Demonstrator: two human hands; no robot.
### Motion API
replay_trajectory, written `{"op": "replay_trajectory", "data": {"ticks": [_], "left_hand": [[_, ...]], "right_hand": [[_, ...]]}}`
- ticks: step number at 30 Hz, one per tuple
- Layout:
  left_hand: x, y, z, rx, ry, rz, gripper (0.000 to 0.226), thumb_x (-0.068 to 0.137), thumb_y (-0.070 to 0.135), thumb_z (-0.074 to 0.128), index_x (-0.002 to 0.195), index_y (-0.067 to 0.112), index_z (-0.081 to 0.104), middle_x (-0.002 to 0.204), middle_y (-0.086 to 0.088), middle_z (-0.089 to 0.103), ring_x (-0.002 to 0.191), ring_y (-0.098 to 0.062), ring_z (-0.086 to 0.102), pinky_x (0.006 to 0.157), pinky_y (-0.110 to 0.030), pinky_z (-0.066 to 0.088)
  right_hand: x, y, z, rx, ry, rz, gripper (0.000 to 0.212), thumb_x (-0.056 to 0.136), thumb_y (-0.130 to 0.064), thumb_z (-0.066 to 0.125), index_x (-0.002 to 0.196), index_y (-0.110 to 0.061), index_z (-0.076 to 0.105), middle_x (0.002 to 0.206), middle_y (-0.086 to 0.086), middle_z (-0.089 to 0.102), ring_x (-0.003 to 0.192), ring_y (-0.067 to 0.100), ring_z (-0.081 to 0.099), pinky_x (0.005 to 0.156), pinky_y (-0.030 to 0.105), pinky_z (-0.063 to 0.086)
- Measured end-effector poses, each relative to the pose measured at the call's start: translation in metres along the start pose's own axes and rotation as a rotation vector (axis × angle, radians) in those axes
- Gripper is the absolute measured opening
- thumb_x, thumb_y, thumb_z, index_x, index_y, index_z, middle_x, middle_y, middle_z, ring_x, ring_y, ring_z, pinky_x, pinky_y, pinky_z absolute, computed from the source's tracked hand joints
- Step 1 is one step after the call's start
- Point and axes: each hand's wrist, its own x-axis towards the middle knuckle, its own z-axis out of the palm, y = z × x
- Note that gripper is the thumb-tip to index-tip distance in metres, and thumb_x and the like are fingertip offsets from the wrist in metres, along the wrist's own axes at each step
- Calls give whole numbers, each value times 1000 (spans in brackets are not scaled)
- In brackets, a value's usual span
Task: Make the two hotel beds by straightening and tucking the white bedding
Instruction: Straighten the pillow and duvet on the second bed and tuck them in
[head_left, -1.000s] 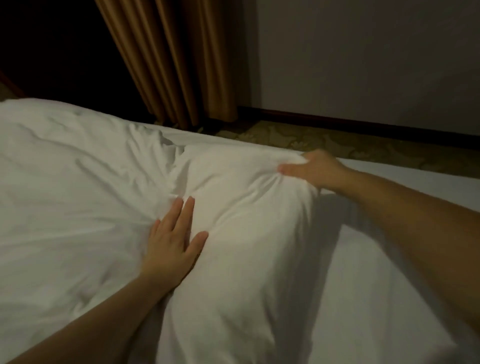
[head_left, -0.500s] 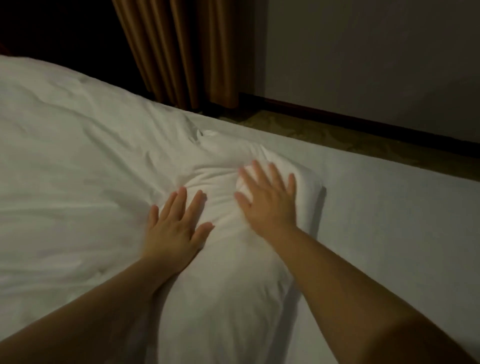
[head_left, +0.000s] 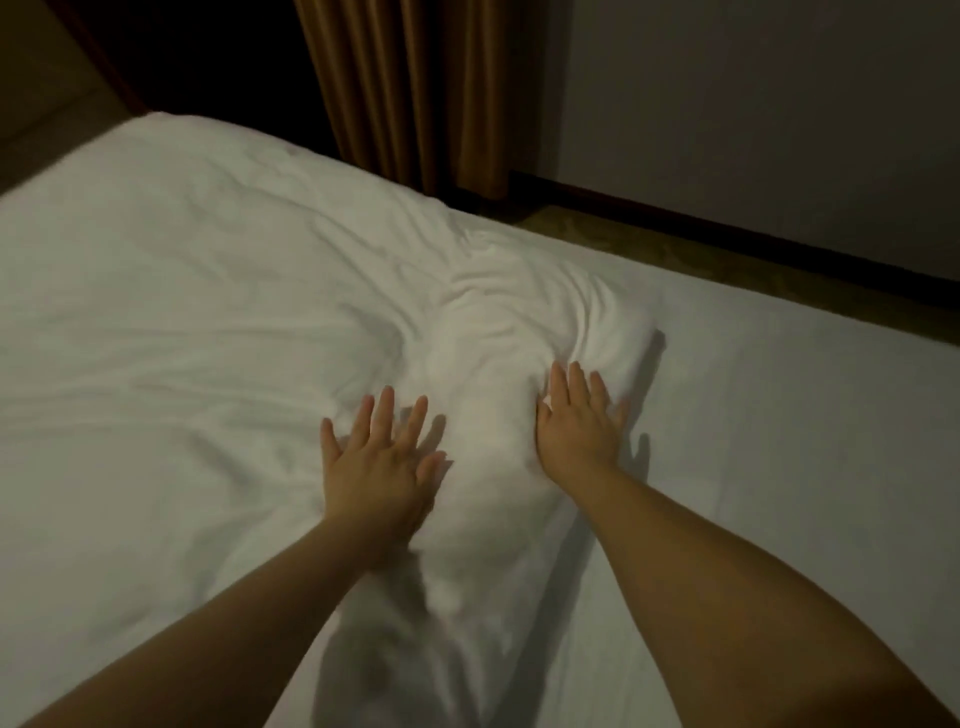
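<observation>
Both hands press flat on the white duvet (head_left: 208, 322) — left hand (head_left: 376, 462) and right hand (head_left: 579, 426), fingers straight and spread, gripping nothing. Between them a rumpled ridge (its folded edge) lies on the bare sheet (head_left: 779, 441). A brown curtain (head_left: 410, 88) hangs beyond the bed.
</observation>
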Motion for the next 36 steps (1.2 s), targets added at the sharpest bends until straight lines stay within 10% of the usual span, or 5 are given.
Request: {"op": "replay_trajectory", "data": {"ticks": [17,36], "left_hand": [[-349,-359,-104,-131,246,-146,64,95,61,13,150,36,-5,159,-2,-13,147,-23,-10,113,-56,1],[-456,-490,-121,-92,331,-6,64,96,61,16,150,36,-6,160,-2,-8,147,-23,-7,113,-56,2]], "right_hand": [[-391,-322,-79,-124,123,-154,59,101,-49,21,153,-32,-2,161,-3,-11,147,22,-11,117,50,-4],[-559,-444,-92,-128,268,-111,62,101,-50,26,153,-31,-2,161,-1,-10,147,26,-9,116,52,-3]]}}
